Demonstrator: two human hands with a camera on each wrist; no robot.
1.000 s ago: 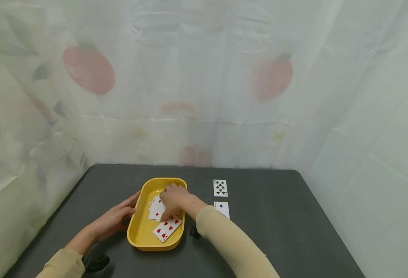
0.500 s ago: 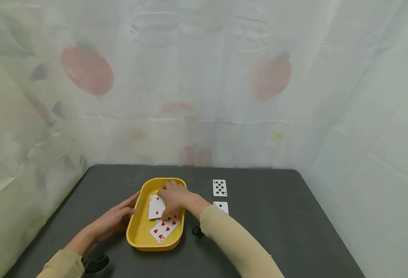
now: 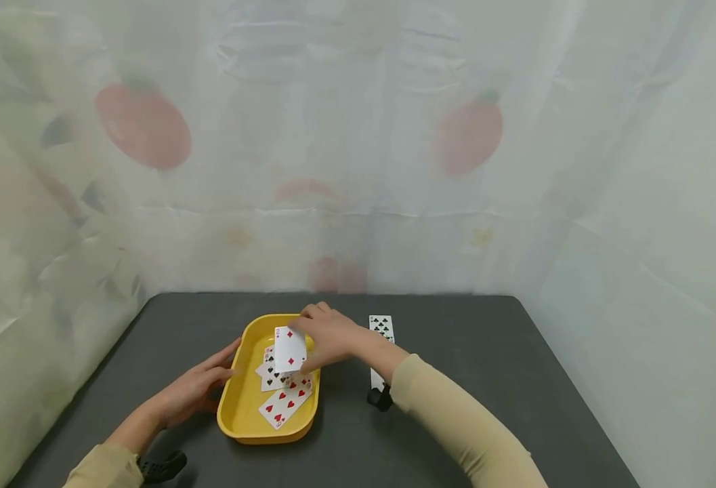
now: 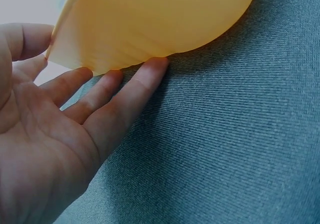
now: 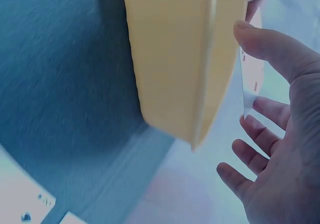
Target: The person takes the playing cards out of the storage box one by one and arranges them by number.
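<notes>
1. The diamond card (image 3: pixel 289 350) is now off the pile, held face-up above the tray (image 3: pixel 243 407), over its far half. Half a second ago it lay flat in the tray under the same hand, so the lift has just happened.
2. The right hand (image 3: pixel 328 337) pinches the card by its right edge, thumb and fingertips curled onto it. In the right wrist view the card (image 5: pixel 248 79) shows edge-on between the thumb and a fingertip, beside the tray wall (image 5: pixel 175 59).
3. This hand has moved up and to the right from where it was; my judgement is that the card is leaving the tray, not being re-seated.
4. Other cards (image 3: pixel 284 396) remain in the tray: a red hearts card nearest me, with black-pip cards partly under the lifted one.
5. The left hand (image 3: pixel 193 390) rests with straight fingers against the tray's left wall, unchanged. In the left wrist view the fingertips (image 4: pixel 150 72) touch the wall's underside on the table (image 4: pixel 240 144).
6. A clubs card (image 3: pixel 382 327) lies on the table to the right of the tray; a second card (image 3: pixel 374 377) nearer me is mostly hidden by the right forearm.
</notes>
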